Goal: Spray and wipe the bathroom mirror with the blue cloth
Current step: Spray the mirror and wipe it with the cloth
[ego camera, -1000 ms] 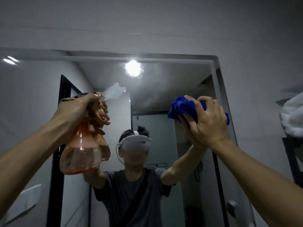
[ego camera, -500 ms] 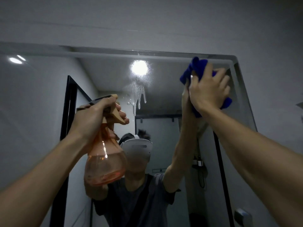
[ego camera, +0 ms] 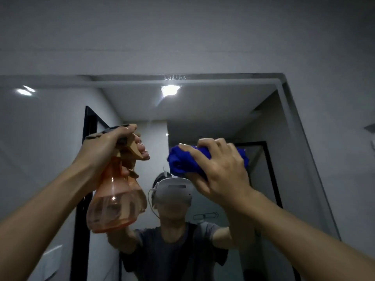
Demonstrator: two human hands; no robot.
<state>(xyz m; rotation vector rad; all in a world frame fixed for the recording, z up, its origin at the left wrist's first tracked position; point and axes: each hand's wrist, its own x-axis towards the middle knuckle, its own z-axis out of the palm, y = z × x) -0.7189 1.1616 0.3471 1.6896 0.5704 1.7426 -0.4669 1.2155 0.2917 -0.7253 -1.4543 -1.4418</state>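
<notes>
The blue cloth (ego camera: 183,164) is bunched in a wad against the mirror (ego camera: 213,110), a little right of the frame's centre. The right hand (ego camera: 220,171) grips it, fingers curled over the top of the wad. At nine o'clock from the cloth, the left hand (ego camera: 105,148) is wrapped round the neck of the orange spray bottle (ego camera: 110,207), fingers on the trigger; the bottle is partly filled. At twelve o'clock from the cloth, droplets (ego camera: 175,78) speckle the glass along its top edge, above a reflected ceiling light (ego camera: 170,90).
</notes>
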